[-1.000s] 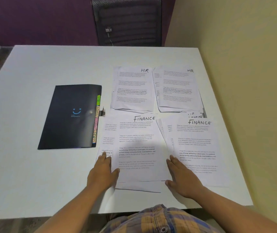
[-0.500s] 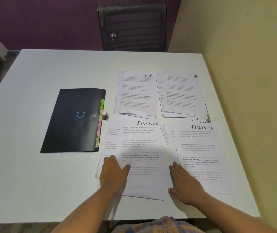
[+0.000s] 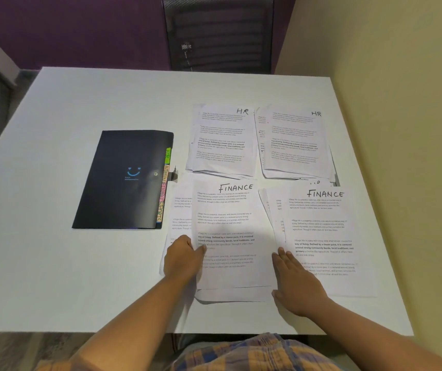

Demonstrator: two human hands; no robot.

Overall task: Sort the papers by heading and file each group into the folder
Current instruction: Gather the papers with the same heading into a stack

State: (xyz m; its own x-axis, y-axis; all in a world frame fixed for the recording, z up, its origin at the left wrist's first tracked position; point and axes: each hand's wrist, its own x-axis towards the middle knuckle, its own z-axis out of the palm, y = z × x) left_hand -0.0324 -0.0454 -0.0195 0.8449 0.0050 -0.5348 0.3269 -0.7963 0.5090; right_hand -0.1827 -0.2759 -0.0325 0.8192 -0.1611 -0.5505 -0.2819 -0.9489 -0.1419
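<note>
- Where the near-middle paper stack (image 3: 230, 236) lies on the white table (image 3: 67, 263), its top sheet reads FINANCE by hand, with printed paragraphs below; sheets underneath stick out left and at the near edge.
- Left hand (image 3: 183, 259) curls over the stack's left edge, thumb on the top sheet, fingers bent and narrow.
- Right hand (image 3: 295, 282) lies flat along the stack's right edge, fingers straight and close together, holding nothing.
- Second FINANCE stack (image 3: 324, 236) just right, fanned.
- Two HR stacks (image 3: 222, 140) (image 3: 295, 143) behind.
- Black folder (image 3: 123, 180), closed, smile logo, coloured tabs on right edge, sits left of the papers.
- Dark chair (image 3: 220, 33) beyond the table.
</note>
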